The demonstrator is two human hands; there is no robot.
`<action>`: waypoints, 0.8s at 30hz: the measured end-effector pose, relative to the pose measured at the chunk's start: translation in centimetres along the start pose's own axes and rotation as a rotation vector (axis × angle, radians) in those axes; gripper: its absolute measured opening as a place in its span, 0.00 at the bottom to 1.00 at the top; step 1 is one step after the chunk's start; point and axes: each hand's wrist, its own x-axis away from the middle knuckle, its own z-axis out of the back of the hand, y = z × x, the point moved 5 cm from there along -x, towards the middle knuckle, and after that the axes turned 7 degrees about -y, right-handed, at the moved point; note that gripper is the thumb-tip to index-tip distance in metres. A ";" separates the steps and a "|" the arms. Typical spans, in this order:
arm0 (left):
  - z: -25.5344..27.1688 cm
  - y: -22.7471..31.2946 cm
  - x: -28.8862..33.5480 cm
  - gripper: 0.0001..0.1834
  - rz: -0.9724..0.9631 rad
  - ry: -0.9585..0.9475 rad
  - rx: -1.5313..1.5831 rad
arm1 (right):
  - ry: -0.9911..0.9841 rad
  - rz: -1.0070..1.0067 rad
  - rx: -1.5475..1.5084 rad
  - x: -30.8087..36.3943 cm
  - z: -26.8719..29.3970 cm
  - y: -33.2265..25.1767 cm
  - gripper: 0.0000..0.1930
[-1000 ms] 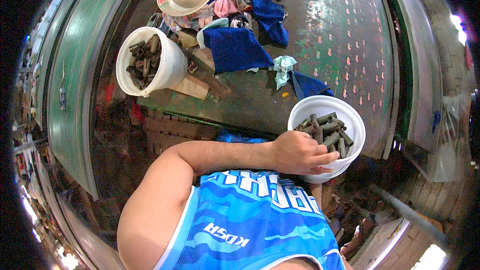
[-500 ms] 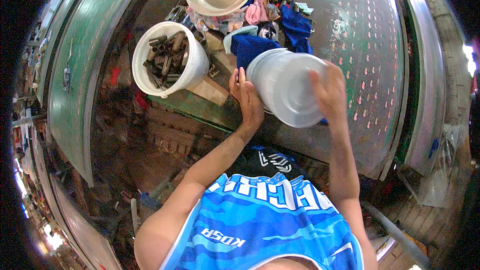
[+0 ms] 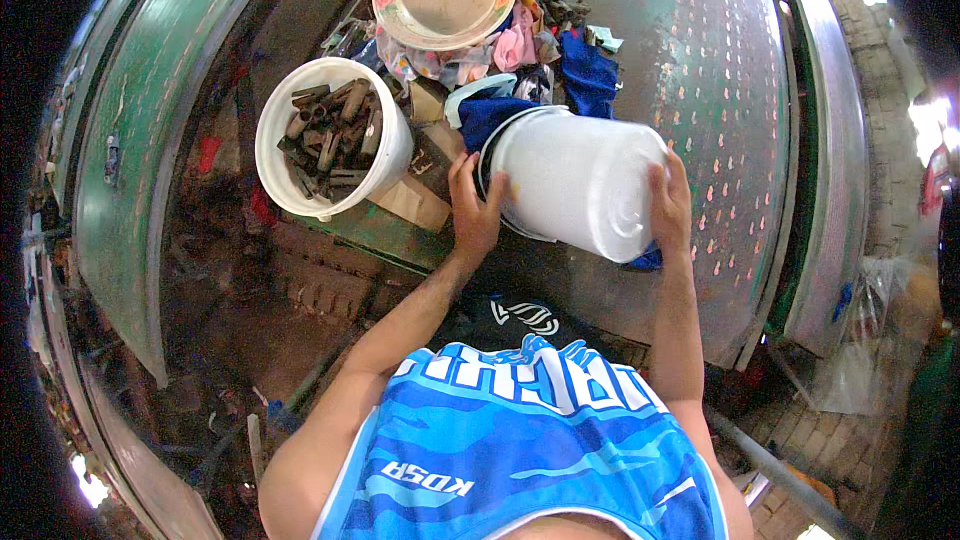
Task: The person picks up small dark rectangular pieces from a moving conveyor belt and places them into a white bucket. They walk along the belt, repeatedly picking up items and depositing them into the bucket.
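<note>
A white plastic bucket (image 3: 575, 180) lies tipped on its side between my hands, its rim toward the left and its base toward the right. My left hand (image 3: 476, 208) holds it at the rim, thumb on the outer wall, the other fingers at the rim edge. Against the base presses my right hand (image 3: 673, 202), fingers curved around its edge. The bucket's inside is turned from view. Dark blue cloth (image 3: 490, 122) lies by the rim, and a bit of blue cloth (image 3: 648, 258) shows below the base.
To the left, a second white bucket (image 3: 268, 165) holds several dark, tube-like metal pieces (image 3: 330, 135). Beyond are a flowered basin (image 3: 386, 25) and a heap of rags (image 3: 515, 45). A cardboard piece (image 3: 412, 204) lies between the buckets. The green, worn tabletop (image 3: 700, 90) stretches right.
The bucket has swung from base tilted up toward me to lying more sideways, base to the right. My left hand has shifted onto the rim; my right hand has slid to the base edge.
</note>
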 end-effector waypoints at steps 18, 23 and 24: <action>-0.9 4.0 -6.2 0.24 -0.179 0.135 0.207 | 0.173 -0.044 -0.466 -0.2 -1.1 -9.7 0.25; 0.3 4.6 -10.9 0.25 -0.090 0.122 0.700 | 0.228 0.054 -0.593 -3.7 -1.9 -9.9 0.31; 0.7 4.9 -11.8 0.25 -0.109 0.106 0.660 | 0.229 0.076 -0.606 -4.5 -1.9 -9.2 0.32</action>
